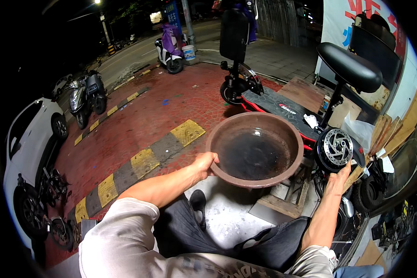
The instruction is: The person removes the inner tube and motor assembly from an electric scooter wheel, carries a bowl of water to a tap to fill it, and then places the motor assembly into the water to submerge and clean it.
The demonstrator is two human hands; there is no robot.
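My left hand [205, 165] is closed on the near-left rim of a round brown basin [211, 160]. Dark water lies in the basin, which is tilted slightly toward me. At the right, my right hand [340, 177] grips the lower edge of a small black wheel [329, 161], its fingers partly hidden behind it. A silver, perforated brake disc [331, 141] on the wheel faces me. Just beyond stands an electric scooter with a dark deck [275, 105], red edging and a black saddle [350, 66]. Whether the wheel is attached to it, I cannot tell.
A wooden frame [282, 204] stands below the basin's right side. Wood strips [394, 134], a tyre [368, 192] and loose parts crowd the right. Yellow-and-black ramp blocks [144, 161] cross the red paving. A white car [25, 134] and parked motor scooters [90, 95] stand left.
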